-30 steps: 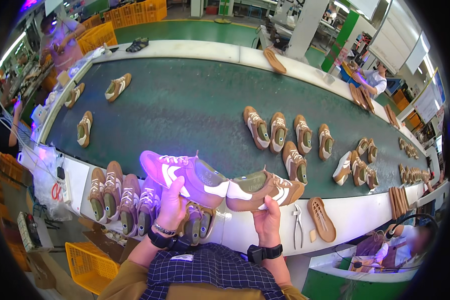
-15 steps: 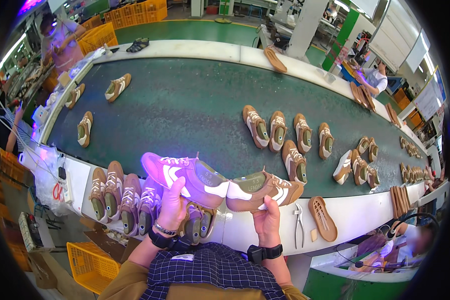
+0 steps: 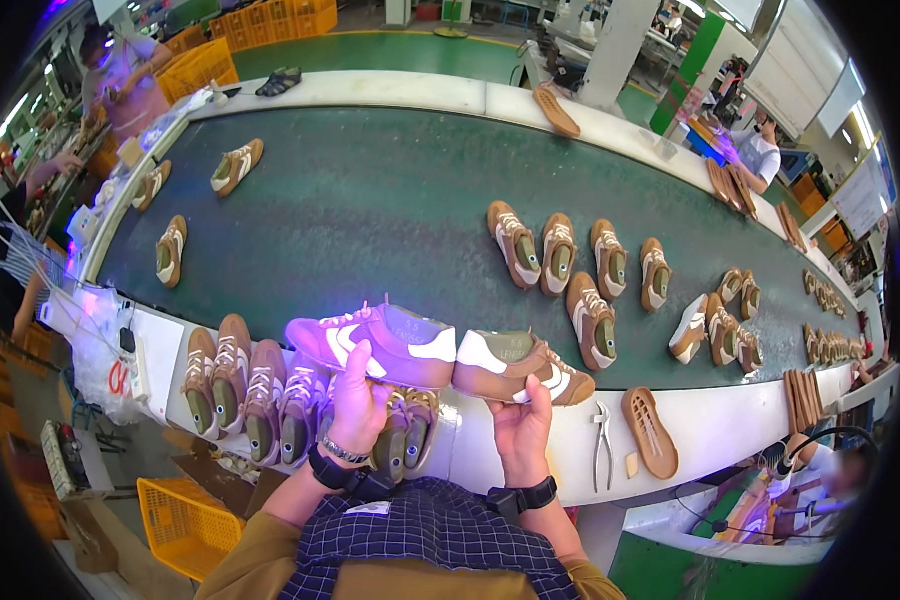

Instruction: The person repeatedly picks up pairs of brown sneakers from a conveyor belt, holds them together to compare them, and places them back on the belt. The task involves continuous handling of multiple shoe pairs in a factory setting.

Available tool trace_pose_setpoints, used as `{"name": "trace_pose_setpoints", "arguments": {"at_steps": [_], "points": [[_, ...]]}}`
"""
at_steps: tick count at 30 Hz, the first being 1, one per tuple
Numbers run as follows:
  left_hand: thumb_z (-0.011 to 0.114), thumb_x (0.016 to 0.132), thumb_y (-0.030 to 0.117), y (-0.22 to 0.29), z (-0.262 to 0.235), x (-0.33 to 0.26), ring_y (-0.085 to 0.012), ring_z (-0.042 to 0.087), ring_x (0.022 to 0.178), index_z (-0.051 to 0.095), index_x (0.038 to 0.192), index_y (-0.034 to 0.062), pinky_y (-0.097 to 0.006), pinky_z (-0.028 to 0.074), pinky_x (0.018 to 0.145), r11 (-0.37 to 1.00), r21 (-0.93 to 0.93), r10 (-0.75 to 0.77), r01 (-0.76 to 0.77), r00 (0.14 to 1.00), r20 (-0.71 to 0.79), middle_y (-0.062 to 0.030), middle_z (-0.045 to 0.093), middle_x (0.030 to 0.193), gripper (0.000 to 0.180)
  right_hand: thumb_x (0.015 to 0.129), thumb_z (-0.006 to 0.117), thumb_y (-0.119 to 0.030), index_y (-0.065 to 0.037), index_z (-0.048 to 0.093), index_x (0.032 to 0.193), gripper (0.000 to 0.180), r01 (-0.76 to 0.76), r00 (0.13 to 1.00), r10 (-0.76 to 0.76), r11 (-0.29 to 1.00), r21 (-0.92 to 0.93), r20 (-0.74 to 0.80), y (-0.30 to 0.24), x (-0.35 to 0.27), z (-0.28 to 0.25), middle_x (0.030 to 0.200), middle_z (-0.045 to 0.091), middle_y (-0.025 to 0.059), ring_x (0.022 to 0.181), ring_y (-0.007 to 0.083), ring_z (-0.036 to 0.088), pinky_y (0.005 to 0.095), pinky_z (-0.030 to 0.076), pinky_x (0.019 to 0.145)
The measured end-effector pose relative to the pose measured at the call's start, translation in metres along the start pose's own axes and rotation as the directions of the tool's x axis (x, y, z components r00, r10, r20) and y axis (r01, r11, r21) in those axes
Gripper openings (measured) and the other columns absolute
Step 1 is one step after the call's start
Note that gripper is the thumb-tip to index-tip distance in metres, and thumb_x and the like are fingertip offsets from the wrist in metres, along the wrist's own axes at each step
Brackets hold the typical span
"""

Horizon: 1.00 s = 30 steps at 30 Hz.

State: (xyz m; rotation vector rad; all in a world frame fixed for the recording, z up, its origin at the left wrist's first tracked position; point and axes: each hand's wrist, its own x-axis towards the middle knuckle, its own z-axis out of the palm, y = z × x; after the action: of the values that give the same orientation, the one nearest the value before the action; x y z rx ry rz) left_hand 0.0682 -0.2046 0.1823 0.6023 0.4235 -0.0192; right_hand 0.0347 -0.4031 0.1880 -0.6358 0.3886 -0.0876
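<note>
left hand (image 3: 358, 405) is gripping a purple-lit shoe (image 3: 390, 350), right hand (image 3: 522, 430) a brown shoe (image 3: 522, 378), thumbs pressing their sides. both are hovering over the near edge of the green belt (image 3: 370, 200), heels facing each other. pliers (image 3: 602, 428) are lying on the white ledge (image 3: 566, 465).

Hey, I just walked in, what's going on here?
A person's left hand grips one brown-and-white shoe, tinted purple by light; their right hand grips another shoe, heels facing each other. More shoes line the white ledge to the left, and others stand across the green surface. Pliers and a loose sole lie on the right.
</note>
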Motion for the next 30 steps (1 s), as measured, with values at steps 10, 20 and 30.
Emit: {"name": "trace_pose_setpoints", "arguments": {"at_steps": [10,20,30], "points": [[0.059,0.089,0.018,0.001,-0.011,0.003,-0.0158,0.057,0.102,0.048,0.120,0.0086,-0.033,0.049,0.087,1.000,-0.015,0.013,-0.012,0.998,0.061,-0.0032,0.057,0.110,0.035,0.086,0.056,-0.023,-0.006,0.044,0.127,0.046,0.014,1.000,-0.013,0.995,-0.094,0.017,-0.011,-0.002,-0.006,0.124,0.054,0.0095,0.113,0.0243,0.054,0.0429,0.046,0.094],[0.058,0.087,0.013,0.011,-0.001,-0.002,-0.0193,0.052,0.111,0.041,0.128,0.0080,-0.038,0.044,0.095,0.994,0.070,0.075,-0.084,0.990,0.120,-0.0057,0.052,0.119,0.045,0.084,0.056,-0.017,-0.001,0.043,0.128,0.049,0.072,0.995,-0.061,0.984,-0.164,0.074,-0.022,0.000,-0.009,0.125,0.052,0.0092,0.115,0.0240,0.052,0.0415,0.043,0.099],[0.051,0.090,0.023,0.030,0.007,0.016,-0.0222,0.055,0.110,0.045,0.127,0.0024,-0.034,0.042,0.098,0.989,-0.020,-0.139,0.148,0.960,0.242,-0.0118,0.056,0.119,0.043,0.082,0.052,-0.029,-0.005,0.046,0.127,0.052,-0.045,0.997,0.045,0.999,-0.001,0.065,-0.013,0.000,-0.010,0.120,0.056,0.0114,0.107,0.0273,0.056,0.0445,0.044,0.094]]}}
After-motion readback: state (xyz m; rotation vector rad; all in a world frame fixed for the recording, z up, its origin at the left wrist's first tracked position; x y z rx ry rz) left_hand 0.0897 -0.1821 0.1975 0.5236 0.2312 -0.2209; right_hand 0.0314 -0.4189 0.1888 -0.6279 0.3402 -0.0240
